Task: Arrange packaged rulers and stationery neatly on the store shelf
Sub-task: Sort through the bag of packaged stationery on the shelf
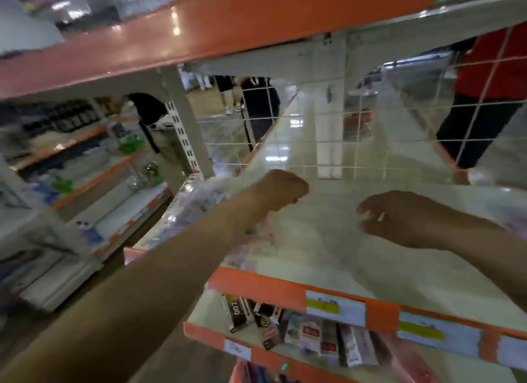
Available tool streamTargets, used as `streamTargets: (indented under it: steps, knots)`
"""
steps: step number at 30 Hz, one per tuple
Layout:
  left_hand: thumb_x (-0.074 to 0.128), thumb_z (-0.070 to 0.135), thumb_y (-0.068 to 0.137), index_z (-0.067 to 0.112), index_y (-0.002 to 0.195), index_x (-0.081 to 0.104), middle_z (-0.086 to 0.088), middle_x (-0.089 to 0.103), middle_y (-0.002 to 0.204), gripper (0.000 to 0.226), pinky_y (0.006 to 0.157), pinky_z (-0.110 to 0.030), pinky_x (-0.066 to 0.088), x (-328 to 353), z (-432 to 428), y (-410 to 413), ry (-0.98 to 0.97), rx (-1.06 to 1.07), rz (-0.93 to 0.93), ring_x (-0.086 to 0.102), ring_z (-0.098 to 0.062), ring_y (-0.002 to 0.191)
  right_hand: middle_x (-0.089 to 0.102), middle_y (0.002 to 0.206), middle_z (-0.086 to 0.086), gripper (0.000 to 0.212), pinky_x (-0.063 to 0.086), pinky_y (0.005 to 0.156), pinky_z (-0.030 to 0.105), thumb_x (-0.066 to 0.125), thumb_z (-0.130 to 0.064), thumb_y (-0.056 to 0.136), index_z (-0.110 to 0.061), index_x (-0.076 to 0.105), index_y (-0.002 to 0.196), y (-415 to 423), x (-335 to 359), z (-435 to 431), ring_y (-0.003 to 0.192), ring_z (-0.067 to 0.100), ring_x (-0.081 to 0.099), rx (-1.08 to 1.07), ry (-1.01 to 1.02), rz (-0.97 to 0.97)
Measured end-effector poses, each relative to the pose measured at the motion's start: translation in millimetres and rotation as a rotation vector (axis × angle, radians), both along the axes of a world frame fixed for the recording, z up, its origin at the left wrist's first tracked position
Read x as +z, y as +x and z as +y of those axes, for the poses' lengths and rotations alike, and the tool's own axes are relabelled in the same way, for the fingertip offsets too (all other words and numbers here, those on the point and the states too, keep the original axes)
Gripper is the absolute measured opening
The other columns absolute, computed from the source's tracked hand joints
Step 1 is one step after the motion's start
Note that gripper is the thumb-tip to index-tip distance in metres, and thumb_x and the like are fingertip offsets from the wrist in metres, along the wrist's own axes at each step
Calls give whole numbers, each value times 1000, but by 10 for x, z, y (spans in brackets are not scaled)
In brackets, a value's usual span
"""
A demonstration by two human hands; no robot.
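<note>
Both hands sit mid-frame over the middle shelf (328, 240); wrapped packs (196, 203) lie at its left, small packs (313, 337) on the shelf below.

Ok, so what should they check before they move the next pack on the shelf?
1. Left hand holding something: cannot tell; it is a closed fist, picture blurred.
2. Right hand free: ok, fingers loosely curled around nothing.
3. Room on the shelf: ok, bare surface between the hands.
4. Plastic-wrapped packs at the left end tidy: cannot tell, too blurred.
5. Packs on the lower shelf neat: not ok, several lean.
</note>
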State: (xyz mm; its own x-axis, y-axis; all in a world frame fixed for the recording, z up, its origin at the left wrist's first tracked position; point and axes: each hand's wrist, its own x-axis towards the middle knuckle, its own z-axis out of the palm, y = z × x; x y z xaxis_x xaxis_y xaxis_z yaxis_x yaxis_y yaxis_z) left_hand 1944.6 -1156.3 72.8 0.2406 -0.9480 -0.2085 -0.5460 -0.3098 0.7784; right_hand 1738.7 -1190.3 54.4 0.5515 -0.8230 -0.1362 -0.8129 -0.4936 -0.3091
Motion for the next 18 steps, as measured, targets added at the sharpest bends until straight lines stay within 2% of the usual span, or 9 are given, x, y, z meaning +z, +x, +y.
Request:
streamTargets:
  steps: [3, 5, 6, 10, 12, 15, 18]
  knots:
    - [55, 13, 92, 9, 97, 67, -7, 60, 90, 13, 60, -17, 40, 42, 350, 719, -19, 11, -257, 55, -14, 77, 57, 126, -4, 29, 38, 90, 23, 51, -30, 94, -29, 58, 123, 682, -120, 142, 110, 12, 52, 215, 14, -58]
    - [56, 8, 91, 0, 104, 69, -3, 62, 85, 19, 56, -6, 39, 15, 590, 1152, -26, 78, -342, 53, -5, 68, 58, 126, 1, 28, 40, 92, 27, 50, -25, 94, -25, 62, 119, 1147, -213, 214, 109, 15, 52, 338, 7, -102]
    - [57, 7, 91, -1, 107, 68, -3, 63, 85, 22, 57, -5, 41, -14, 681, 1308, -7, 102, -391, 54, -5, 70, 56, 129, 3, 30, 39, 93, 28, 50, -24, 94, -23, 60, 122, 1342, -246, 243, 113, 18, 51, 370, -7, -110]
    - [60, 12, 87, 12, 114, 68, -10, 65, 107, 29, 77, -22, 44, -227, 877, 1839, 77, 214, -544, 61, -23, 94, 44, 135, 8, 38, 37, 98, 32, 49, -29, 94, -22, 50, 132, 2023, -351, 295, 125, 26, 41, 389, -134, -109]
    - [62, 19, 86, 15, 121, 63, -12, 63, 116, 35, 81, -29, 45, -327, 876, 2007, 76, 244, -586, 59, -26, 100, 45, 131, 9, 39, 40, 93, 35, 52, -34, 93, -19, 50, 129, 2198, -404, 271, 122, 28, 42, 375, -144, -40]
    - [62, 27, 86, 6, 124, 57, -18, 59, 122, 43, 77, -34, 45, -432, 801, 2213, 93, 288, -563, 58, -30, 101, 48, 122, 9, 39, 40, 80, 33, 57, -40, 89, -14, 53, 118, 2326, -455, 234, 113, 28, 47, 339, -132, 52]
    - [63, 35, 87, 3, 130, 50, -16, 54, 132, 55, 92, -38, 43, -523, 681, 2362, 96, 324, -482, 51, -33, 118, 53, 122, 6, 39, 43, 79, 32, 58, -40, 87, -15, 56, 117, 2371, -432, 201, 109, 25, 51, 303, -115, 101]
